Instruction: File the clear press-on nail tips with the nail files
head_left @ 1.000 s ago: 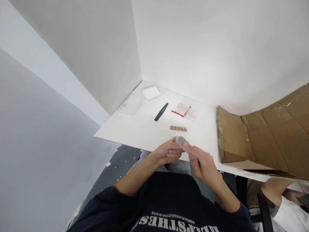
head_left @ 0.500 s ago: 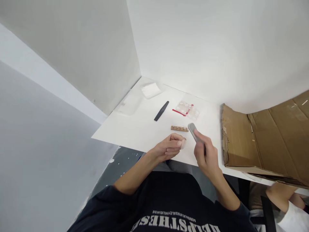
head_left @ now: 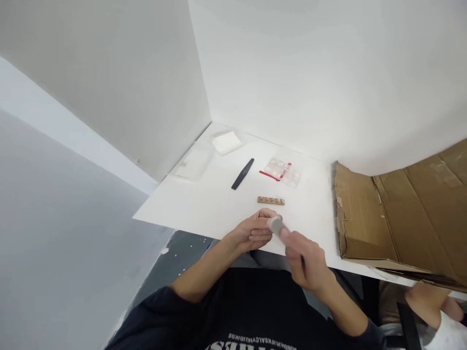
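My right hand point(head_left: 308, 262) is closed around a grey oblong tool with a rounded end point(head_left: 276, 226), slightly blurred. The tool's rounded end is right at the fingertips of my left hand point(head_left: 255, 231), partly covering them. Those fingers are pinched together, and the small pale piece they held a moment ago is now hidden behind the tool. Just beyond both hands lies a narrow brown strip point(head_left: 270, 200) bearing a row of several small silvery pegs. Farther off, a dark nail file point(head_left: 242, 174) rests at a slant on the white table point(head_left: 211, 204).
Clear plastic packaging with red strips point(head_left: 282, 172) lies behind the brown strip. A white pad in clear wrapping point(head_left: 226, 142) and a clear bag point(head_left: 191, 165) are at the back left. An open cardboard box point(head_left: 365, 218) stands right; another person's arm point(head_left: 425, 301) shows below it.
My right hand has brought the grey tool down and left, from beside the brown strip to my left fingertips. My left hand stays pinched in nearly the same place. The view has shifted slightly.
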A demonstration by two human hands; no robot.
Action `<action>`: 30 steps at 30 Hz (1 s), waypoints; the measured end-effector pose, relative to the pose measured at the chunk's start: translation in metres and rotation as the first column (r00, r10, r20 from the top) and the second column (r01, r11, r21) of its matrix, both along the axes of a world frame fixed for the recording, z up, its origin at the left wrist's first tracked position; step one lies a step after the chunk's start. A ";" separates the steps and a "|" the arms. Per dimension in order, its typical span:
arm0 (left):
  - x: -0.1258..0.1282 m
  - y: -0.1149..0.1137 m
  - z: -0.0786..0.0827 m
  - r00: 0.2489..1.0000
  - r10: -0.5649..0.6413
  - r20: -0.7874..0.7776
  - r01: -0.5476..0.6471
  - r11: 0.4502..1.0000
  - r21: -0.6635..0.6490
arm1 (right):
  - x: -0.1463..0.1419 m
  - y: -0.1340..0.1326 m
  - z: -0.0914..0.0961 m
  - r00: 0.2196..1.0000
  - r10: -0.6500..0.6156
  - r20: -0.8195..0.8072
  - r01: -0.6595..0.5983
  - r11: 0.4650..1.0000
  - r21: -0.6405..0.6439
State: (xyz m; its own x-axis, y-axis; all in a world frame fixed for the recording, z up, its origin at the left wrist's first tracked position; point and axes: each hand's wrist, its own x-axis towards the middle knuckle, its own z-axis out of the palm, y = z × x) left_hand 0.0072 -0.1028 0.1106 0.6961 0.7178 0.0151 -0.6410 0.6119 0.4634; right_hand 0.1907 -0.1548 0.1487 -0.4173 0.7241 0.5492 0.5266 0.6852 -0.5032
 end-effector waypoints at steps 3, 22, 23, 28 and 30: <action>0.000 -0.002 -0.001 0.999 0.007 0.033 -0.006 1.000 -0.017 | -0.002 -0.002 0.000 1.000 -0.009 -0.005 0.009 1.000 0.027; 0.007 -0.007 -0.012 0.994 0.030 0.108 -0.021 0.996 -0.087 | 0.005 0.002 -0.025 0.998 -0.057 -0.016 0.058 0.997 0.053; 0.007 -0.008 -0.012 0.995 0.028 0.101 -0.020 0.997 -0.078 | 0.005 0.002 -0.026 0.998 -0.044 -0.034 0.047 0.997 0.069; 0.009 -0.012 -0.007 0.999 0.023 0.045 -0.023 1.000 -0.008 | 0.002 0.002 -0.026 0.992 -0.104 -0.065 0.111 0.988 0.109; 0.009 -0.011 -0.006 0.999 0.047 0.007 -0.047 0.998 0.037 | 0.002 0.002 -0.024 0.996 -0.077 -0.050 0.083 0.987 0.134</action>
